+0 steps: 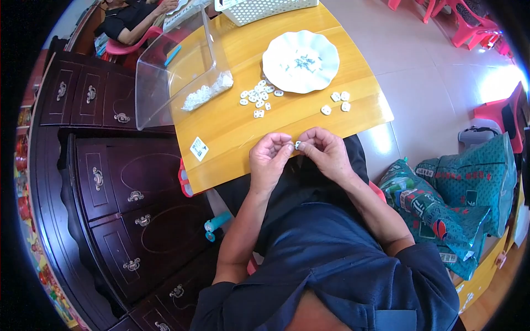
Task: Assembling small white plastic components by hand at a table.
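Over the near edge of the wooden table (232, 160), my two hands meet fingertip to fingertip. Thumb and finger of my right hand (329, 157) pinch a small white plastic piece (298, 145) with dark holes. My left hand (269, 160) is closed in a pinch right beside it; whatever lies between those fingertips is too small to make out. Ahead lies a loose group of similar white oval pieces (259, 94). A few more white pieces (335, 96) sit apart to the right. A white scalloped plate (276, 58) behind them holds tiny dark bits.
A clear plastic bin (152, 83) at the left holds many small white parts (207, 94). A white perforated basket (270, 12) stands at the far edge. Dark wooden drawers (138, 182) are left, green bags (458, 193) right. Another person (124, 25) sits at the far left.
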Available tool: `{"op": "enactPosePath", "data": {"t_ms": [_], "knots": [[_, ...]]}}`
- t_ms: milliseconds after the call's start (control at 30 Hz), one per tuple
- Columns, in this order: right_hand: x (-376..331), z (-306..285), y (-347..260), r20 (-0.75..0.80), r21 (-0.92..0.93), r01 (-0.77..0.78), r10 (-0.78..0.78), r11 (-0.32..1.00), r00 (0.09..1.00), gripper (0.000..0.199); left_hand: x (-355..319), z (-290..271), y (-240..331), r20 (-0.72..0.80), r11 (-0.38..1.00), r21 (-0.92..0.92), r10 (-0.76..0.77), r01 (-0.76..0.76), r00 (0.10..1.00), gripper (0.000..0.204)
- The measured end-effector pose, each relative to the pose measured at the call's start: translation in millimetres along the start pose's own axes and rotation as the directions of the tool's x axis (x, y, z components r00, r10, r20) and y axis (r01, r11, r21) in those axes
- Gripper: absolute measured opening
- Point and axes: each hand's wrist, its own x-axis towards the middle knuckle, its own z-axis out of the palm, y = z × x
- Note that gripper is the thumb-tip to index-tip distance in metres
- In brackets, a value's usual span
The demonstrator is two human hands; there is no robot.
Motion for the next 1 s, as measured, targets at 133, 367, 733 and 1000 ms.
{"op": "enactPosePath", "data": {"t_ms": [133, 367, 733, 1000], "knots": [[-1, -1, -3, 0.01, -0.043, -0.025, 0.026, 0.999, 1.0, 0.009, 0, 1, 0, 0.013, 1.0, 0.026, 0.01, -0.01, 1.0, 0.013], [-1, 1, -1, -0.012, -0.152, -0.002, 0.001, 0.988, 1.0, 0.009, 1, 2, 2, 0.036, 0.994, 0.104, 0.022, -0.025, 0.999, 0.011], [-1, 4, 3, -0.052, 0.019, -0.012, 0.013, 1.0, 0.999, 0.007, 3, 4, 9, 0.061, 0.994, 0.111, -0.003, -0.003, 0.998, 0.012], [4, -1, -2, -0.078, 0.131, 0.01, 0.0, 0.991, 0.997, 0.007, 26, -29, 37, 0.048, 0.97, 0.243, -0.023, 0.01, 0.999, 0.022]]}}
